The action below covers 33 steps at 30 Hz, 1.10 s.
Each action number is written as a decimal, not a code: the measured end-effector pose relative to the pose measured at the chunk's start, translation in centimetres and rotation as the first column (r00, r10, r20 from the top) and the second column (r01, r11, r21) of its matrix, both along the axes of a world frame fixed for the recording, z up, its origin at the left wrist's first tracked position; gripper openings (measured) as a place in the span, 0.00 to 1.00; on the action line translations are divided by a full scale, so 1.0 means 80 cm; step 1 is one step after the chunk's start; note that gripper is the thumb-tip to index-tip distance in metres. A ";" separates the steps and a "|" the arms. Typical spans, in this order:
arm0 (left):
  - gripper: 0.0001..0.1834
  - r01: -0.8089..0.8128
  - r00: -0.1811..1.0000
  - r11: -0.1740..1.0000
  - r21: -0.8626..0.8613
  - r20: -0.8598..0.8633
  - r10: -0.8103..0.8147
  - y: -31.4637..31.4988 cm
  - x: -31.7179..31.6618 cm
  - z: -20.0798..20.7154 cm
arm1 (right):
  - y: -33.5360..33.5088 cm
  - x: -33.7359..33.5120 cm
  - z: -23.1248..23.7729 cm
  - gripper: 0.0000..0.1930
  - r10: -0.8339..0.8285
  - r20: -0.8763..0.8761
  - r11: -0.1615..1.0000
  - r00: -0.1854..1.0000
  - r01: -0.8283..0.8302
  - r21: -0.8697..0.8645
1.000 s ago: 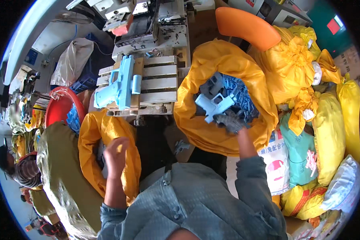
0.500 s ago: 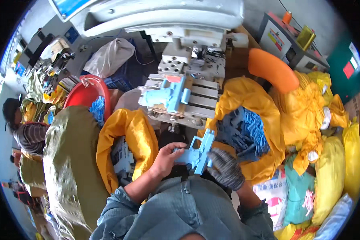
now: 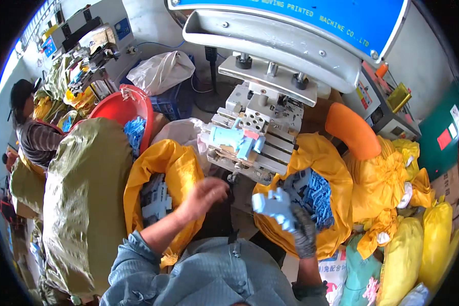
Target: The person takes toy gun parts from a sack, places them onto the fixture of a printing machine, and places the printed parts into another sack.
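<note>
Before the slotted machine bed (image 3: 280, 146), we hold a blue pistol-shaped piece (image 3: 272, 205) in our gloved right hand (image 3: 304, 230), our bare left hand (image 3: 204, 197) hovering.

Light-blue toy gun (image 3: 274, 206), grey glove (image 3: 304, 235), red tub (image 3: 113, 109)

Lettering (image 3: 333, 24) on blue panel (image 3: 376, 23), white sack (image 3: 335, 275)

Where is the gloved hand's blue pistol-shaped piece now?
Just right of centre in the head view, the blue pistol-shaped piece is in the gloved right hand, overlapping the right-hand yellow sack's left rim.
</note>
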State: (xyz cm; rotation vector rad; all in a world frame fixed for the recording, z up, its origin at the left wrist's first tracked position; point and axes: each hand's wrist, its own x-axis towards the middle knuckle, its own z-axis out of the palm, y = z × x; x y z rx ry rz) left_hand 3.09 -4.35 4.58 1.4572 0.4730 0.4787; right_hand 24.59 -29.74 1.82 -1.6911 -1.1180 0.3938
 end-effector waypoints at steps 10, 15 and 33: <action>0.07 -0.330 0.896 0.215 0.919 0.233 0.378 0.110 0.121 0.037 | -0.002 0.073 -0.068 0.26 -0.060 -0.723 0.851 0.688 0.414 0.324; 0.10 -0.402 0.844 0.118 0.908 0.317 0.433 0.134 0.122 0.061 | 0.089 0.040 0.061 0.23 -0.207 -0.500 0.898 0.841 0.366 0.243; 0.21 -0.385 0.439 0.491 0.782 -0.312 0.842 0.106 -0.235 -0.164 | 0.223 0.024 0.086 0.18 -0.103 0.732 0.988 0.674 -0.014 0.152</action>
